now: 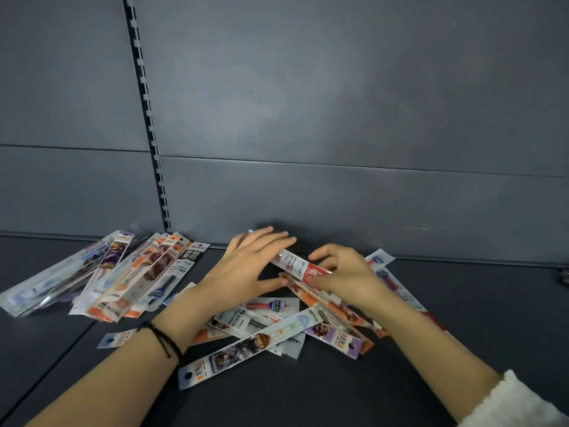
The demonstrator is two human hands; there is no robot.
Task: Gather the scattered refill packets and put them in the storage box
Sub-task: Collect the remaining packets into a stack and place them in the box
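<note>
Right hand point(345, 272) fingers pinch the red packet point(303, 267), left hand point(249, 266) fingers lie straight on its far end; loose packets point(277, 322) under the fingers could slip and scatter.

A matte dark grey metal shelf deck point(308, 396) runs the width of the frame and meets a blue-grey metal back panel point(338, 103) that fills the upper half. 1 black slotted upright strip point(147, 118) climbs the panel left of centre, leaning slightly with the wide lens. A thin horizontal seam point(369, 167) crosses the panel on both sides of the strip. On the deck at lower left, a diagonal joint line point(58, 360) divides 2 sections. A small dark object point(564, 275), too cropped to identify, sits at the right edge. A black braided cord bracelet point(163, 339) circles a wrist, and a white ribbed knit sleeve point(517, 402) enters at lower right.
</note>
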